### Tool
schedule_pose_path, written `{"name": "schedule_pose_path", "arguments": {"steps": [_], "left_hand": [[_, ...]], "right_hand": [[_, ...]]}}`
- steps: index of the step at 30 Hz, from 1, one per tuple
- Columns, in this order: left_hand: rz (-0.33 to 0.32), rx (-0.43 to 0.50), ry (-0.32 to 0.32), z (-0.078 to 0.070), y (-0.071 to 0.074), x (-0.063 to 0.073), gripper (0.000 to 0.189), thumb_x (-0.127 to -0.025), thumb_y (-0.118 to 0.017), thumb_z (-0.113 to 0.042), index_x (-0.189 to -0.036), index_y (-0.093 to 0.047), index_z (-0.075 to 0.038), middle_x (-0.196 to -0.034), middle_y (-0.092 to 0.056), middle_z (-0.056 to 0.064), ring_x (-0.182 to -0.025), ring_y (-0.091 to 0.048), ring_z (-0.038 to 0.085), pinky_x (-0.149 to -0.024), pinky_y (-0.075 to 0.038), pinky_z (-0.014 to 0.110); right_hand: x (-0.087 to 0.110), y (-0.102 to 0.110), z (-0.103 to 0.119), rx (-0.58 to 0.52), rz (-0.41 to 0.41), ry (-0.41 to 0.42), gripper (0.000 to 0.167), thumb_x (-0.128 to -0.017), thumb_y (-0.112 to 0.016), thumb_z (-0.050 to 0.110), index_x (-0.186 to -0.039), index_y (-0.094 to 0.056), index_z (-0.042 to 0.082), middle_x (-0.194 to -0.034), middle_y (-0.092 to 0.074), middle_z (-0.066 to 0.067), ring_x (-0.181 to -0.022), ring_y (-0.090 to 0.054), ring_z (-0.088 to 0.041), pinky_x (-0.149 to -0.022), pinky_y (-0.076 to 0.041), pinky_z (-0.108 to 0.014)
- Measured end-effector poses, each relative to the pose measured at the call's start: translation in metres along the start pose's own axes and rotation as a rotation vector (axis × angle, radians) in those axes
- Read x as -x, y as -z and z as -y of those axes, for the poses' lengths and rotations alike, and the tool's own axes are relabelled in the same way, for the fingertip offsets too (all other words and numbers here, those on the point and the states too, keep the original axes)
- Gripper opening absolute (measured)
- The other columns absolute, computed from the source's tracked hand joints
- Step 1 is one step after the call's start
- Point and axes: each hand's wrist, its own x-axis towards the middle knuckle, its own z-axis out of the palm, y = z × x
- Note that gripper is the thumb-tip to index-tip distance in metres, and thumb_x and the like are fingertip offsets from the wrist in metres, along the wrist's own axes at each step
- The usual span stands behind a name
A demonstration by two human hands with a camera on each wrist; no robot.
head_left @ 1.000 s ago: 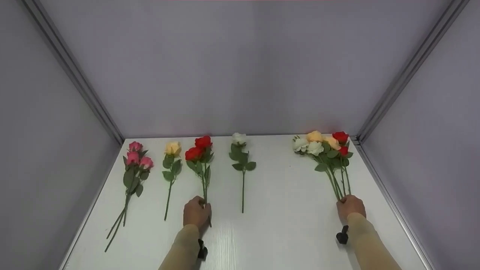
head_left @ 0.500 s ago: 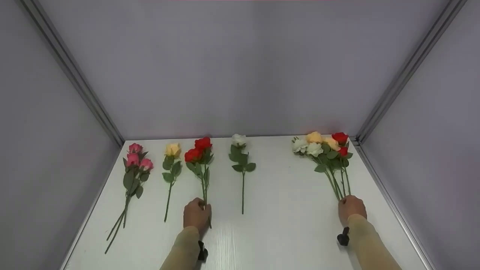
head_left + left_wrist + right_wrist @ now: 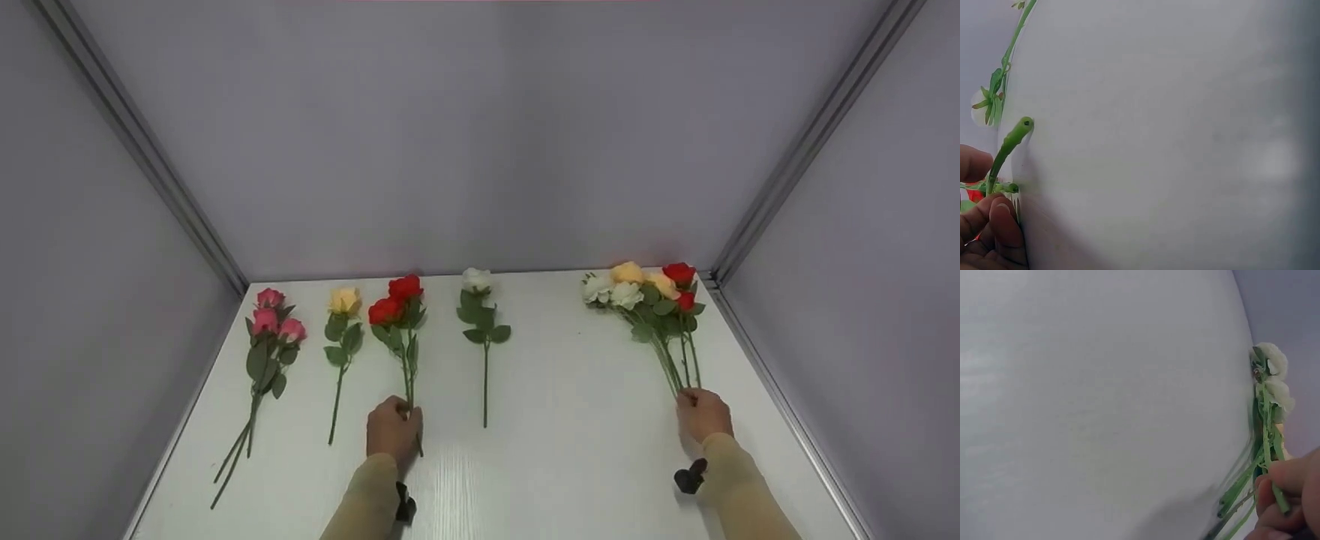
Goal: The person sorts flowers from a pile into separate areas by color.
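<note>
My left hand [image 3: 394,429] pinches a green stem [image 3: 1008,147] low on a pair of red roses [image 3: 396,298]. In the left wrist view that stem's cut end sticks up past the thumb and fingers. At the right, my right hand [image 3: 703,415] is at the lower stems of a mixed bunch of white, yellow and red roses [image 3: 660,289]. Its thumb and fingers pinch one stem [image 3: 1280,498] in the right wrist view, which leads up to the white roses [image 3: 1276,391]. Other stems [image 3: 1234,490] of the bunch lie beside the fingers.
Pink roses [image 3: 266,322] with crossed stems lie at the far left of the white table [image 3: 555,450]. A single yellow rose [image 3: 345,301] lies left of the red pair, a single white rose [image 3: 476,281] right of it. Grey panels [image 3: 480,135] wall in the back and sides.
My right wrist has turned slightly and its fingers have shifted on the stems. The white roses in the right bunch have moved slightly left. My left hand stays in place on the red roses.
</note>
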Motion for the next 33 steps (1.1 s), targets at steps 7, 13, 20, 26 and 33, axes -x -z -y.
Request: {"name": "schedule_pose_path", "arguments": {"steps": [7,13,20,26,33], "left_hand": [[-0.012,0.015,0.004,0.001,-0.001,-0.002,0.023,-0.089,-0.067,-0.029,-0.095,-0.067,-0.006,-0.081,-0.061,0.003,-0.075,-0.057,0.020,-0.067,-0.047,0.037],[-0.048,0.025,0.002,0.001,0.004,-0.001,0.028,-0.091,-0.066,-0.030,-0.102,-0.066,-0.004,-0.084,-0.064,0.004,-0.078,-0.060,0.020,-0.071,-0.049,0.040],[-0.129,0.105,-0.113,-0.032,0.010,0.013,0.013,-0.091,-0.067,-0.019,-0.095,-0.066,-0.006,-0.079,-0.060,0.003,-0.071,-0.055,0.017,-0.066,-0.046,0.035],[-0.035,0.173,-0.298,-0.081,-0.001,0.033,0.006,-0.091,-0.067,-0.017,-0.090,-0.066,-0.011,-0.074,-0.057,-0.004,-0.066,-0.051,0.011,-0.061,-0.045,0.028],[0.224,0.247,-0.390,-0.138,-0.029,0.059,0.012,-0.093,-0.064,-0.024,-0.097,-0.068,-0.013,-0.080,-0.059,-0.008,-0.072,-0.054,0.009,-0.064,-0.047,0.025]], "right_hand": [[0.006,0.005,0.002,-0.404,0.138,-0.115,0.051,-0.104,-0.040,0.026,-0.140,-0.037,-0.009,-0.136,-0.041,-0.029,-0.121,-0.044,-0.036,-0.096,-0.042,-0.044],[0.014,0.011,0.010,-0.636,0.128,-0.095,0.046,-0.102,-0.049,0.025,-0.134,-0.043,-0.008,-0.101,-0.051,-0.004,-0.073,-0.039,-0.007,-0.061,-0.038,-0.020],[0.037,0.009,0.037,-0.674,0.029,0.027,0.044,-0.098,-0.057,0.027,-0.126,-0.051,-0.006,-0.095,-0.055,-0.002,-0.071,-0.041,-0.010,-0.062,-0.040,-0.023],[0.055,-0.012,0.078,-0.736,-0.004,0.119,0.040,-0.091,-0.067,0.023,-0.118,-0.058,-0.005,-0.097,-0.059,-0.012,-0.066,-0.047,-0.011,-0.058,-0.042,-0.024],[0.074,-0.054,0.121,-0.796,0.041,0.238,0.023,-0.090,-0.068,0.011,-0.107,-0.064,-0.003,-0.091,-0.062,-0.016,-0.064,-0.052,-0.013,-0.055,-0.044,-0.024]]}}
